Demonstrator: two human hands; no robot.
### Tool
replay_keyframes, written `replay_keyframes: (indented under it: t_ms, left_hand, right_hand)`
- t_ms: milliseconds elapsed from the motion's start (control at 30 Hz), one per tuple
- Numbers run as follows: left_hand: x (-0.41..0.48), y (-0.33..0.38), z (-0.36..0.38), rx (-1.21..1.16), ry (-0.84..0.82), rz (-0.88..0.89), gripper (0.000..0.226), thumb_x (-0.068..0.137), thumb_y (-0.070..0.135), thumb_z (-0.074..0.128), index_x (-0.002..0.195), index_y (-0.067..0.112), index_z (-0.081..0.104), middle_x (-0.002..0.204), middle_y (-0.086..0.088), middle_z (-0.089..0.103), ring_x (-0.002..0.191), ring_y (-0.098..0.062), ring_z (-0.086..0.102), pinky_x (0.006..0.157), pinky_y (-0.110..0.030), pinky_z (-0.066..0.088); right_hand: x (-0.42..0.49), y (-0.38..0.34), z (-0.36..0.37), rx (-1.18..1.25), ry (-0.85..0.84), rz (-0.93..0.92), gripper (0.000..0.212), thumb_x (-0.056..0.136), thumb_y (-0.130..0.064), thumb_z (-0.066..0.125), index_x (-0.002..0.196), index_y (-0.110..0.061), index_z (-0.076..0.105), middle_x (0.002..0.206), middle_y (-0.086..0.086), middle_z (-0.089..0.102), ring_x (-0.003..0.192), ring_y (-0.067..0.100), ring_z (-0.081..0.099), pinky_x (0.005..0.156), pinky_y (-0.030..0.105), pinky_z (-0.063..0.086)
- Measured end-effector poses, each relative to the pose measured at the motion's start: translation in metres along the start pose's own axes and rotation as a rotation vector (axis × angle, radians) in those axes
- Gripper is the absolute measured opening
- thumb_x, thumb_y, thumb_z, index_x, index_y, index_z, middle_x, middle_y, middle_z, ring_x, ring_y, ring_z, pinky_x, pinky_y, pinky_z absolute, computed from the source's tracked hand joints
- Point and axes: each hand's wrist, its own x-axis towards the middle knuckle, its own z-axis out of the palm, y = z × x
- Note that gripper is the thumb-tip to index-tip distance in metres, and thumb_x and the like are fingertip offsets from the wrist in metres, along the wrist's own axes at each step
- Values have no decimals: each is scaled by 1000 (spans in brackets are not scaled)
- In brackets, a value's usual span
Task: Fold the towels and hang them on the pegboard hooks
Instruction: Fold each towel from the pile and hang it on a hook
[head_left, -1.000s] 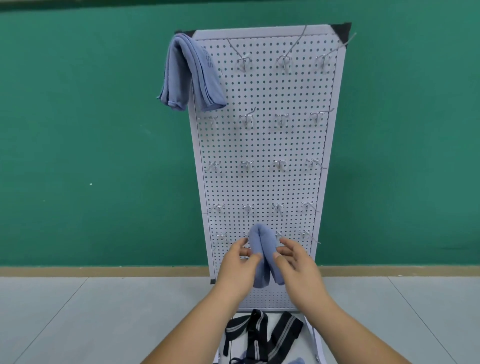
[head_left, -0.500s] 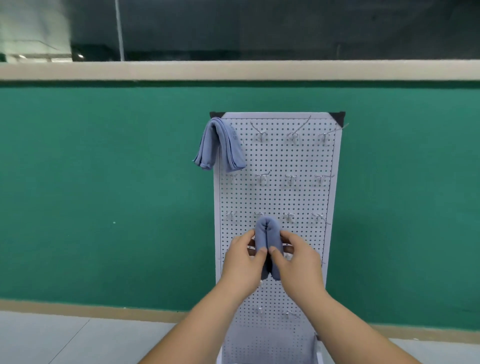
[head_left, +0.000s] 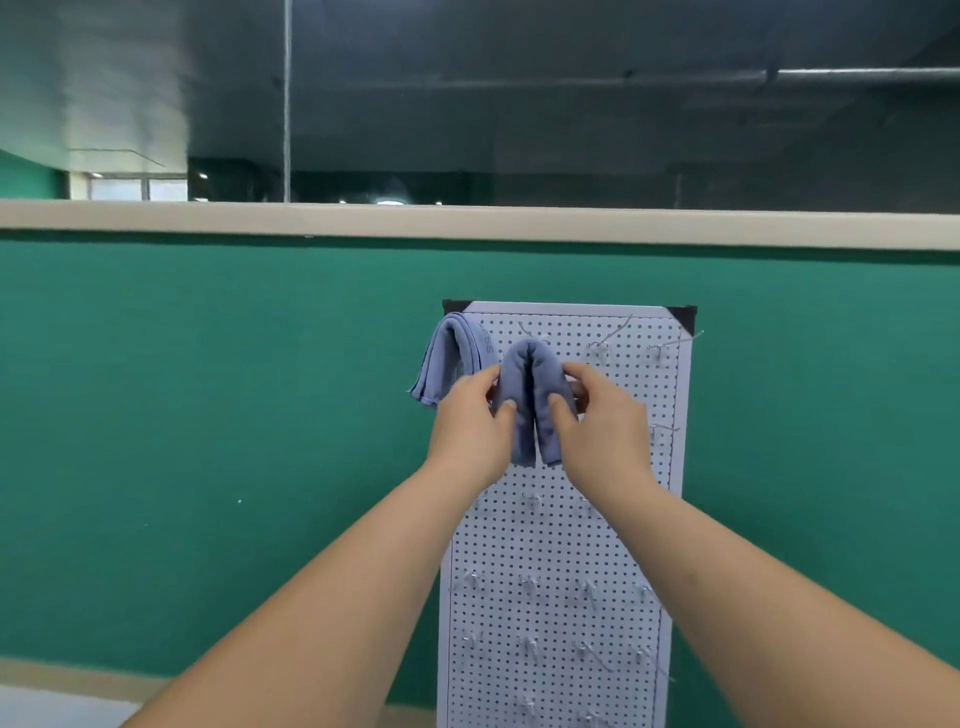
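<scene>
A folded towel (head_left: 531, 402) was pinched from both sides by the left hand (head_left: 470, 421) and the right hand (head_left: 602, 423), its fold uppermost. It was held against the pegboard (head_left: 618, 545), just below a top-row hook (head_left: 525, 329), beside the hung towel (head_left: 449, 358).

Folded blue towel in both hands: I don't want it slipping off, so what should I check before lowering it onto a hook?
1. Grip: left hand and right hand each pinch one side of the folded blue cloth towel: ok.
2. Fold: both halves hang down together, crease on top: ok.
3. Crease over a metal hook on the white pegboard: the hook tip shows just above the towel, depth unclear: cannot tell.
4. Clearance from the hung blue towel at the top-left corner: it overlaps the left hand in view: cannot tell.
5. Two bare top-row hooks free to the right: ok.
</scene>
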Motion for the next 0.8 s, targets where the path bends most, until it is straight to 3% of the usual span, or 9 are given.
replay_keyframes:
  t_ms: [100, 200, 400, 533, 667, 733, 800]
  left_hand:
    - [32, 13, -9, 23, 58, 22, 24, 101, 15, 57, 121, 25, 67, 108, 9, 69, 92, -16, 63, 77, -29, 46]
    - [62, 22, -15, 74, 115, 39, 30, 101, 14, 56, 128, 25, 65, 108, 10, 65, 94, -17, 60, 79, -26, 41]
    - [114, 18, -8, 190, 182, 17, 35, 100, 20, 57, 133, 27, 62, 124, 2, 68, 109, -25, 64, 92, -41, 54]
    - [126, 18, 6, 338, 170, 3, 22, 100, 14, 54, 118, 18, 65, 115, -3, 68, 94, -28, 60, 81, -40, 53]
    - [119, 10, 30, 530, -7, -62, 16, 95, 4, 53, 103, 13, 63, 102, -10, 66, 97, -31, 66, 69, -36, 43]
    - [113, -3, 41, 510, -21, -59, 12, 98, 7, 50, 95, 17, 56, 93, -7, 66, 82, -29, 61, 65, -34, 40]
    - [107, -15, 51, 417, 5, -32, 15, 99, 12, 50, 87, 19, 48, 85, -3, 61, 74, -25, 53, 64, -34, 37]
  right_hand:
    - [34, -14, 0, -4, 27, -56, 26, 101, -24, 57, 122, -36, 67, 97, -13, 72, 82, 11, 66, 76, 40, 60]
    - [67, -24, 3, -29, 37, -92, 31, 101, -23, 54, 127, -33, 67, 101, -9, 73, 87, 17, 67, 78, 44, 61]
    - [122, -26, 20, -123, 44, -134, 30, 102, -20, 53, 125, -31, 69, 106, -5, 73, 92, 21, 64, 82, 38, 57]
    - [140, -11, 34, -257, 53, -94, 28, 101, -18, 50, 119, -28, 69, 102, -1, 71, 88, 24, 60, 74, 36, 53]
    - [135, 17, 48, -373, -45, 19, 26, 89, -8, 48, 97, -24, 67, 84, 0, 69, 76, 27, 63, 64, 39, 58]
    - [126, 29, 53, -372, -86, 14, 30, 91, -9, 49, 105, -29, 67, 90, -1, 71, 78, 26, 64, 66, 41, 59]
    - [118, 38, 56, -349, -114, -18, 35, 97, -14, 51, 124, -31, 64, 106, -1, 73, 89, 25, 65, 72, 41, 58]
